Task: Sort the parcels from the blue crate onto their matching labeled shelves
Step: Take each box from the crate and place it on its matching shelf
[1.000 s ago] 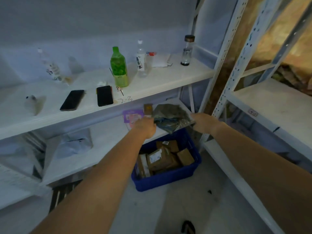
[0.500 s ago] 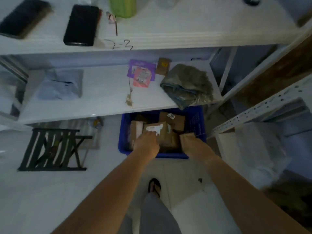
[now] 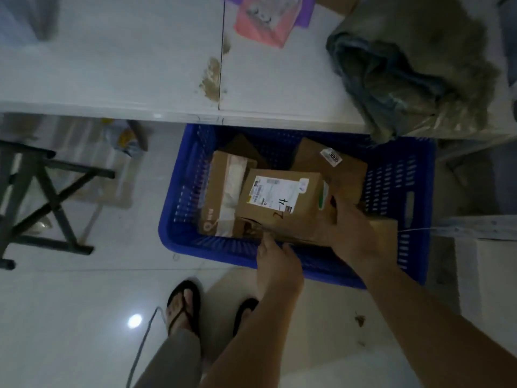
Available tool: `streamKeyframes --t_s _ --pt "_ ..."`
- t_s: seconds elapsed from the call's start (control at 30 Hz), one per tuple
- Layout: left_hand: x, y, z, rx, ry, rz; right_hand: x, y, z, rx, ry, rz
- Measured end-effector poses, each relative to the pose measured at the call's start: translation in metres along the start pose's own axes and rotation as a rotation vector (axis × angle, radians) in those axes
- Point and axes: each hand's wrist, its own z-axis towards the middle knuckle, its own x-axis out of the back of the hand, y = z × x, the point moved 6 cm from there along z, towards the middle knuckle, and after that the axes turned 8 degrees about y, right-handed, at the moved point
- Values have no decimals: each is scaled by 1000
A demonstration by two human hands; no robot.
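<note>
Brown cardboard parcel (image 3: 279,203): centre frame, in blue plastic crate (image 3: 179,208)
Right hand (image 3: 352,231): grips its right side
Left hand (image 3: 277,264): grips near edge

A glossy pale tiled floor (image 3: 70,317) is filling the dim room, with a small spot of light (image 3: 134,321) reflecting off it. A dark cross-braced metal stand (image 3: 42,197) is standing at its left edge. A white shelf (image 3: 112,65) is spanning the top, showing a brown stain (image 3: 211,79) near its front edge.

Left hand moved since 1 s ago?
Yes. The left hand has come off the white shelf, down and toward the person, to the near rim of the blue crate, holding the labeled box.
</note>
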Motion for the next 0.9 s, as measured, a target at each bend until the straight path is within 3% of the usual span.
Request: streamKeyframes --t_s 0.27,0.33,0.43,0.57,0.73,0.9 --pt "-48 -22 56 300 139 -457 -26 7 105 138 26 102" --pt "-54 -18 62 318 117 -512 -39 9 118 88 -47 83" --pt "-61 -9 65 324 82 -569 -58 21 119 -97 -134 308" --pt "-54 -4 59 389 132 -639 -59 34 104 -114 -166 406" --pt "-25 8 38 280 229 -530 -39 48 66 -224 -153 497" --pt "7 43 -1 73 170 -436 -1 44 4 -252 -106 578"
